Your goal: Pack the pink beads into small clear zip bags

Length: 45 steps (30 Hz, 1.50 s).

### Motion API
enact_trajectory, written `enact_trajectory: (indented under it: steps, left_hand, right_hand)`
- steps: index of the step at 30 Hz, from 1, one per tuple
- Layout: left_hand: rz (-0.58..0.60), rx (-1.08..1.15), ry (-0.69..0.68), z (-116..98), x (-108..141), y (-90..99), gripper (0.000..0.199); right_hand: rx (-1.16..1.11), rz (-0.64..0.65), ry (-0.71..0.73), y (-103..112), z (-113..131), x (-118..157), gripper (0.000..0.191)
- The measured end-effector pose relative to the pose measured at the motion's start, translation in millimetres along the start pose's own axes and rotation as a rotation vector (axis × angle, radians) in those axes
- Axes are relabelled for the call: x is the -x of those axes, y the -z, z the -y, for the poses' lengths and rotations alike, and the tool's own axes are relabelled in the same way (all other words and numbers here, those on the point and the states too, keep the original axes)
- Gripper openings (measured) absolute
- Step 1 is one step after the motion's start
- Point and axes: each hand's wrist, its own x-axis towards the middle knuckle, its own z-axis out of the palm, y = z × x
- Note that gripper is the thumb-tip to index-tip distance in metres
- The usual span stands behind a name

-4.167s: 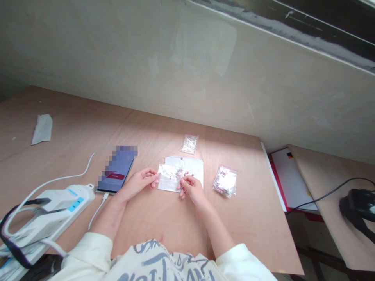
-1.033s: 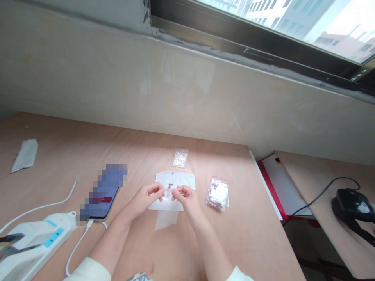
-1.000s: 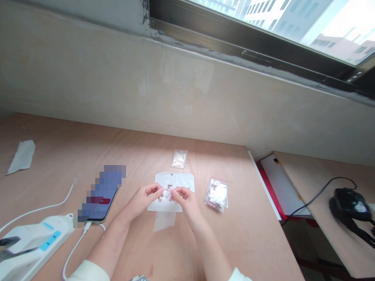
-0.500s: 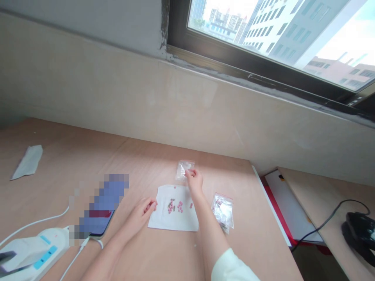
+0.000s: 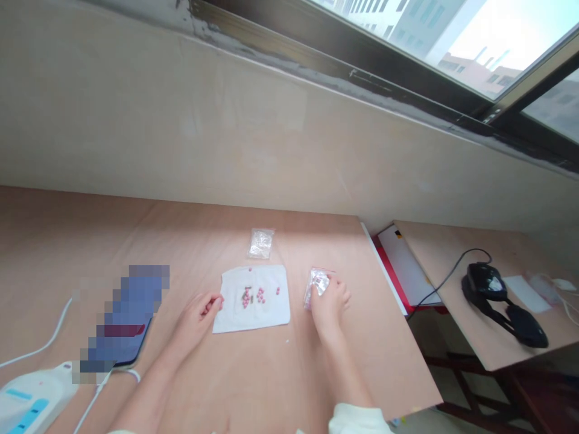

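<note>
A white paper napkin [image 5: 271,316] lies flat on the desk, with several pink tablets [image 5: 261,295] and a few dark capsules [image 5: 252,299] spread on it. My left hand [image 5: 199,316] is closed at the napkin's left edge, thumb and index finger pinched on it. To the right of the napkin, my right hand [image 5: 330,301] reaches over a small clear zip bag [image 5: 312,283] with shiny contents, its fingers closing on the bag's right side and partly covering it. Behind the napkin lies another clear zip bag [image 5: 261,243], untouched.
On the left are a phone [image 5: 131,343] with a blurred-out screen, a white cable [image 5: 93,395] and a power strip [image 5: 36,398]. A side table on the right bears a black strapped device [image 5: 488,283]. The desk's right edge [image 5: 398,289] runs past my right hand.
My right hand has left the bag behind the napkin and moved to the zip bag on the right. The left hand stays at the napkin's edge. The view has turned right.
</note>
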Motion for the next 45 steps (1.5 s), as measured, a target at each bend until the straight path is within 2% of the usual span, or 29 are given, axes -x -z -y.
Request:
enact_trajectory:
  steps: [3, 5, 8, 11, 13, 17, 20, 23, 26, 30, 35, 38, 41, 45]
  left_hand:
    - [0.005, 0.013, 0.010, -2, 0, 0.8, 0.024]
    - [0.006, 0.047, 0.025, -2, 0, 1.8, 0.025]
    - [-0.001, 0.199, 0.083, -5, 0, 4.7, 0.027]
    - [0.013, 0.373, 0.141, -23, 1, 10.3, 0.030]
    - [0.098, 0.417, 0.124, -44, 5, 15.3, 0.030]
    - [0.314, 0.472, 0.042, -87, 15, 25.1, 0.028]
    - [0.331, 0.545, 0.060, -97, 20, 30.8, 0.022]
    - [0.331, 0.581, 0.092, -94, 23, 35.6, 0.020]
    - [0.332, 0.554, 0.084, -92, 24, 38.2, 0.022]
    - [0.347, 0.482, 0.048, -97, 25, 37.0, 0.024]
    - [0.358, 0.509, 0.050, -100, 26, 38.2, 0.025]
    - [0.345, 0.575, 0.071, -100, 26, 38.1, 0.028]
    - [0.285, 0.620, 0.089, -96, 25, 32.9, 0.028]
    - [0.218, 0.609, 0.106, -90, 22, 27.5, 0.027]
  right_hand:
    - [-0.018, 0.090, 0.039, 1, -21, 1, 0.025]
    - [-0.076, 0.068, 0.070, 3, -25, 1, 0.021]
    - [-0.206, -0.009, 0.128, 13, -22, 5, 0.016]
    - [-0.423, -0.043, 0.306, 29, -9, 18, 0.012]
    - [-0.562, 0.021, 0.460, 37, 5, 30, 0.012]
    - [-0.716, 0.243, 0.729, 38, 30, 53, 0.017]
    - [-0.728, 0.335, 0.790, 34, 39, 63, 0.018]
    - [-0.714, 0.409, 0.770, 35, 44, 67, 0.013]
    - [-0.707, 0.487, 0.689, 41, 53, 71, 0.007]
    - [-0.706, 0.575, 0.571, 46, 67, 72, 0.014]
    - [-0.856, 0.843, 0.423, 41, 73, 66, 0.018]
    - [-0.958, 0.933, 0.331, 37, 73, 65, 0.020]
    - [-1.021, 0.987, 0.265, 35, 74, 66, 0.020]
    - [-1.015, 0.981, 0.254, 34, 75, 66, 0.020]
